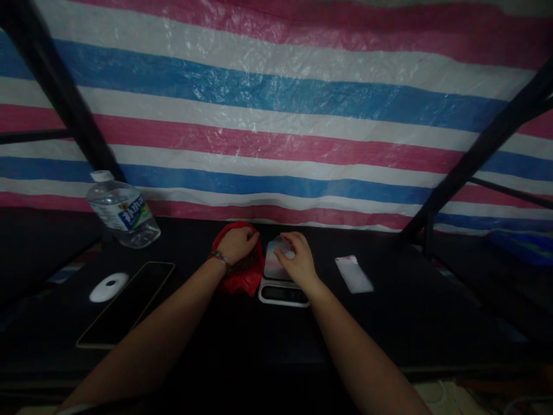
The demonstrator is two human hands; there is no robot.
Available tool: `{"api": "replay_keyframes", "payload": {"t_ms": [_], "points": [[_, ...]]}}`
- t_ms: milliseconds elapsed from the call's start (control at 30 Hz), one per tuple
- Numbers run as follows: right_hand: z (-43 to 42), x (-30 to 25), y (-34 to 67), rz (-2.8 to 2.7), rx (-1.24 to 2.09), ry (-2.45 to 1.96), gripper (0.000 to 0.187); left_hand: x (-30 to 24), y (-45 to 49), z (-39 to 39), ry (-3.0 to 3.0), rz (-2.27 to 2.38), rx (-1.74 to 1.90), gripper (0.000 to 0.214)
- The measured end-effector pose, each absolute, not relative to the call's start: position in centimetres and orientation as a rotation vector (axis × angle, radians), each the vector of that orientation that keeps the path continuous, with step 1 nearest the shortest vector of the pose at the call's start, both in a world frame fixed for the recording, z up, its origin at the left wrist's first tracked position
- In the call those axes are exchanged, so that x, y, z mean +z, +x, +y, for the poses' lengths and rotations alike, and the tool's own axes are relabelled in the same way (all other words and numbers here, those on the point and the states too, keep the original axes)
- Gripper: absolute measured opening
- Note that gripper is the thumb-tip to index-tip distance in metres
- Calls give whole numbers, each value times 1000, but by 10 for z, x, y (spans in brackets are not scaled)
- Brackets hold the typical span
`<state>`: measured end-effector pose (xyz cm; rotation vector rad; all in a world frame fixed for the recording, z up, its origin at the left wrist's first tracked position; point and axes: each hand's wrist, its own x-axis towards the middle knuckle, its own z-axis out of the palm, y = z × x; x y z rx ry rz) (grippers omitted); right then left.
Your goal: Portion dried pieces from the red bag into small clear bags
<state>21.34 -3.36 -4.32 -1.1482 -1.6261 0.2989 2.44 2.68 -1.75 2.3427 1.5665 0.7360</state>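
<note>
Head view — left hand [237, 242] closed on a red bag [242, 275], soft, light, crinkly; best gathered at its mouth. Right hand [297, 259] curled loosely over a small clear packet [280, 249] on the scale [283, 291] — slippery, flimsy; pinch an edge. Both mid-bench [389, 323].

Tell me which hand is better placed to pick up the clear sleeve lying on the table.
Right, probably. The right hand rests on the scale, and the clear sleeve lies just to that hand's right, apart from it. The left hand sits on the red bag, beyond the scale.
</note>
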Motion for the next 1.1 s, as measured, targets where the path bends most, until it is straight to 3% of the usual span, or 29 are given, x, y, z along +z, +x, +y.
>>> {"api": "replay_keyframes", "payload": {"t_ms": [167, 367, 1100], "points": [[-53, -52, 201, -1713, 449, -1092, 45, -14, 34, 7, 1269, 1056, 1310, 32], [-64, -57, 177, -1709, 601, -1052, 37, -13, 32, -5, 383, 495, 1283, 24], [-70, -52, 169, -1563, 704, -1364, 29, -31, 63, -26, 409, 512, 1334, 29]]}}
